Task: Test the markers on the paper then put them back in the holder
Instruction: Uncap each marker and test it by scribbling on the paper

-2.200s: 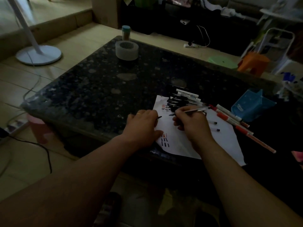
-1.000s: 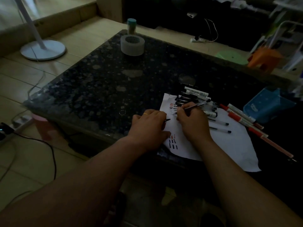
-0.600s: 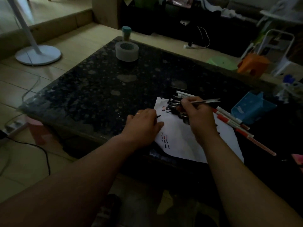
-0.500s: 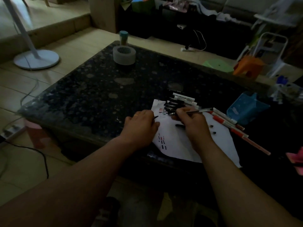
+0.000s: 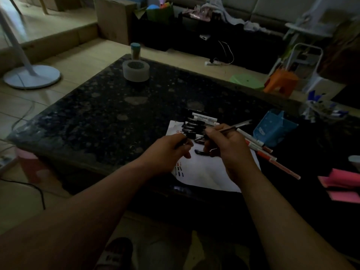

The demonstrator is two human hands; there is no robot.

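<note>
A white paper (image 5: 206, 170) with short red and black test strokes lies at the near edge of the dark table (image 5: 109, 112). My right hand (image 5: 228, 145) grips a thin pen (image 5: 235, 126) above the paper, tip pointing left and down. My left hand (image 5: 169, 151) is raised just off the paper and pinches a small dark pen cap (image 5: 184, 142). A row of dark markers (image 5: 194, 126) lies at the paper's far edge. Red and white markers (image 5: 261, 151) lie to the right. The blue holder (image 5: 272, 127) lies tipped on its side beyond them.
A roll of tape (image 5: 136, 72) and a small jar (image 5: 135, 50) stand at the table's far left corner. Pink sticky notes (image 5: 342, 184) lie at the right edge. A fan base (image 5: 32, 76) stands on the floor to the left, an orange stool (image 5: 281, 81) behind.
My left hand has lifted off the paper with the cap. My right hand has raised the pen, and the two hands now sit close together. The camera has tilted up.
</note>
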